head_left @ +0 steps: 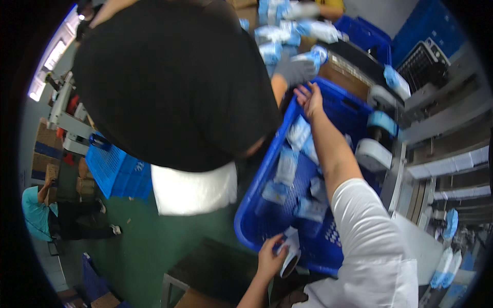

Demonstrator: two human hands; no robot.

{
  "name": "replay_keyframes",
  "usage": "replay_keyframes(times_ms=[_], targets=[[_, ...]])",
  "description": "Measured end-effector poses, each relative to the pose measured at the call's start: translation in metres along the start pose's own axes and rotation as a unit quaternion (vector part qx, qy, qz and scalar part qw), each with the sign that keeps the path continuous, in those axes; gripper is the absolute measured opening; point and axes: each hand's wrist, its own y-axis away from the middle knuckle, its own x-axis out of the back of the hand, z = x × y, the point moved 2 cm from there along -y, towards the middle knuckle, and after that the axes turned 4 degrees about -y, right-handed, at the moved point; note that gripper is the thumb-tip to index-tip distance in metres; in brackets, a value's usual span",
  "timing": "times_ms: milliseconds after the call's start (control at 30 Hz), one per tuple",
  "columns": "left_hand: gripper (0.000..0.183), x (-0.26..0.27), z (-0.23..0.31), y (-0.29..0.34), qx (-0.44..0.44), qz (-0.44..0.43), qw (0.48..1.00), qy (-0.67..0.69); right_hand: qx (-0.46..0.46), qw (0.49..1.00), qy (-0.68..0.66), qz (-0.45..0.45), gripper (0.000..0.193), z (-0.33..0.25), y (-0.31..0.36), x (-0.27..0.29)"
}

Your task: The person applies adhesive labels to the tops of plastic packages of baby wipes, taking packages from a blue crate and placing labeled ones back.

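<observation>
My left hand (pixel 271 254) grips a white and light-blue roll (pixel 291 252) with a brown ring at its lower end, beside the near rim of a blue plastic crate (pixel 246 218). My right hand (pixel 310 100) reaches across the crate to its far rim, fingers apart and holding nothing that I can see. Several soft white and blue packs (pixel 287 165) lie loosely in the crate. Close to my right hand, a co-worker's grey-gloved hand (pixel 298 71) holds a similar white and blue pack (pixel 318 54).
A co-worker in a black shirt (pixel 174 87) leans in at the left. More packs (pixel 277 33) crowd the far table. Machine rollers (pixel 374 154) and metal frames flank the crate's right side. A light-blue crate (pixel 115 169) and a dark bench (pixel 215 269) stand left.
</observation>
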Motion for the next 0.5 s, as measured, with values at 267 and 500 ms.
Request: replay_keyframes(times_ms=[267, 500], targets=[[0.048, -0.004, -0.005, 0.017, 0.061, -0.287, 0.956, -0.021, -0.175, 0.826, 0.525, 0.107, 0.045, 0.103, 0.064, 0.202], [0.038, -0.008, -0.029, 0.023, 0.005, -0.232, 0.97, -0.079, -0.195, 0.714, 0.665, 0.094, 0.123, 0.264, 0.155, 0.226]])
